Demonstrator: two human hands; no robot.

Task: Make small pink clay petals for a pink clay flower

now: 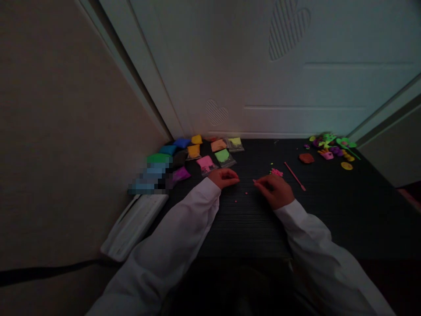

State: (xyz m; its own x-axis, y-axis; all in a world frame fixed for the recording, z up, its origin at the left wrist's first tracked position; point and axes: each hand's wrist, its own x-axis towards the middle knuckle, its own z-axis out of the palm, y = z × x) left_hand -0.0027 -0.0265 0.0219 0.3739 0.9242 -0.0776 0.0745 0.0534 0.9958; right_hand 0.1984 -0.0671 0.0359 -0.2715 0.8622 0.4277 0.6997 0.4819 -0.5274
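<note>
My left hand (224,177) is over the dark table, thumb and fingertips closed together. Whatever is in that pinch, if anything, is too small to make out. Opposite it, my right hand (275,189) pinches a tiny pink piece of clay (254,181) between thumb and forefinger. Two pink crumbs, one a clay bit (246,193) and the other a smaller bit (236,201), lie on the table between my forearms. Just behind my right hand is a small heap of pink clay bits (276,172), partly hidden by it. A pink modelling stick (295,176) lies to the right.
Bagged clay in several colours, including a pink packet (207,163) and a green packet (222,156), lies at the back left. A white case (134,226) is along the left wall. Reddish clay (306,158) and clay flowers (329,142) sit at the back right, before a white panel (184,66).
</note>
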